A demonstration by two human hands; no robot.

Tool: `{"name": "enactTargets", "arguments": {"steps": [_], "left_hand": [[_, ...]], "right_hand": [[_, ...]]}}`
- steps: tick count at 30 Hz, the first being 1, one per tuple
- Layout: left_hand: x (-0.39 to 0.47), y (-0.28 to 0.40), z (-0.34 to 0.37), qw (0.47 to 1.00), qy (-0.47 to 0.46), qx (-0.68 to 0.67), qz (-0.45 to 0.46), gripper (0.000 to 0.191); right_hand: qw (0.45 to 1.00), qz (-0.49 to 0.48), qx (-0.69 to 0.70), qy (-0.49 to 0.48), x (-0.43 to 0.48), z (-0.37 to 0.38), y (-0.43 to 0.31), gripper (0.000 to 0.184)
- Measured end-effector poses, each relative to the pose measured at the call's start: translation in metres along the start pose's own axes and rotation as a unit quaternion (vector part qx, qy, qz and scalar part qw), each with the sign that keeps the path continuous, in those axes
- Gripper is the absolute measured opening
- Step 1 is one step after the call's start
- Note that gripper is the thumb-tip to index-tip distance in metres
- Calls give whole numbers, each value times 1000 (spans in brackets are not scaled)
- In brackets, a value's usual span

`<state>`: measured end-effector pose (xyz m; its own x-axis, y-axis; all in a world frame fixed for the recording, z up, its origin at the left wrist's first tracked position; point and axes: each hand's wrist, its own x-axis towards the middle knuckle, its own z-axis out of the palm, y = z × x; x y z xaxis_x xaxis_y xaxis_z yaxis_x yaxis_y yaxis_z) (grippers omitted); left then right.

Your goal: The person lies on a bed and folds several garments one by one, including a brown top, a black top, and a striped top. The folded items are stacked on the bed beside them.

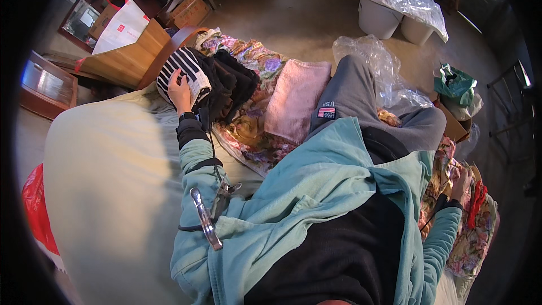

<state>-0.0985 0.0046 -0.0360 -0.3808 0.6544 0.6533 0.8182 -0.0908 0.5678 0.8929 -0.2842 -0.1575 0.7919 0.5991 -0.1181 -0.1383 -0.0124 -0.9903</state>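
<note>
My left hand (179,92) lies on a folded black-and-white striped cloth (183,65), its fingers slightly apart. That cloth sits at the end of a row of folded dark garments (226,82). Beneath them spreads a floral bedcover (254,123), with a folded pink towel (298,95) on it beside my leg. Far to the right, my right hand (460,184) is down against more of the floral fabric (474,237), near a red strip (477,204). The fingers there are small and partly hidden, so their grip is unclear.
A pale sheet (106,169) covers the bed on the left. Beyond stand a wooden headboard (131,57), a white bag (120,27) and a cardboard box (190,10). Clear plastic (372,61) lies past my knee, white buckets (379,19) farther off. A box (455,114) holds bags at right.
</note>
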Motion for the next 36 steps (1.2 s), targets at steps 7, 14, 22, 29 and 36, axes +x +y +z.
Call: {"name": "enactTargets", "arguments": {"steps": [7,14,22,29,36], "left_hand": [[-2,3,2,996,37,73,37,28],[-4,26,-20,986,75,145,-28,29],[19,78,-18,983,125,120,52,28],[-7,130,29,991,100,43,81,25],[-62,215,115,984,-70,-86,141,25]], "right_hand": [[998,33,15,43,-4,56,-19,76],[1000,-3,8,-9,-13,-2,1,26],[998,36,33,50,-22,-65,30,38],[998,37,29,39,-41,-56,34,39],[997,62,9,40,-26,-73,46,42]]}}
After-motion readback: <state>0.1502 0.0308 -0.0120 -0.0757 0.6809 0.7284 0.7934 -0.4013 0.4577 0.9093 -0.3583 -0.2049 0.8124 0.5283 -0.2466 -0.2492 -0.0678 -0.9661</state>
